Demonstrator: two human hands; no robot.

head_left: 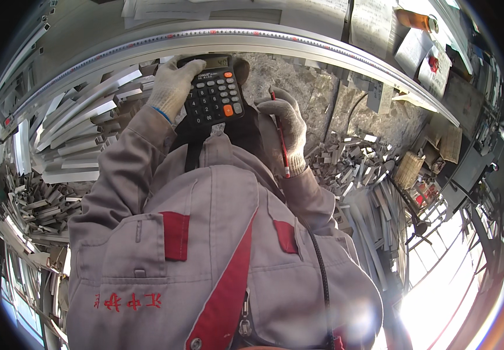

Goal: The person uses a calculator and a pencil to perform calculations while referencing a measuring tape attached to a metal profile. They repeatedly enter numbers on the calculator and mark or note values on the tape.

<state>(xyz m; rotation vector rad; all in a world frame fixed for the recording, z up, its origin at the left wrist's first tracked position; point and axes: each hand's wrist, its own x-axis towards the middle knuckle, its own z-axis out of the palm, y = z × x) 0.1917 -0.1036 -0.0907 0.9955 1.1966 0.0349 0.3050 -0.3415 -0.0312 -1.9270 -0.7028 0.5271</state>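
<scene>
A black desk calculator with pale, grey and orange keys is held up in front of my body. My gloved left hand grips its left edge, thumb lying across the top near the display. To the right of the calculator, apart from it, my gloved right hand is closed round a slim red and black pencil. The pencil stands nearly upright in the picture, one end showing above the fingers and the other by the wrist. Both gloves are off-white knit.
A long metal rail with a measuring tape along it spans the far side. Metal profile offcuts are heaped at left, and small offcuts lie at right. Papers, an orange bottle and a cardboard box are farther right.
</scene>
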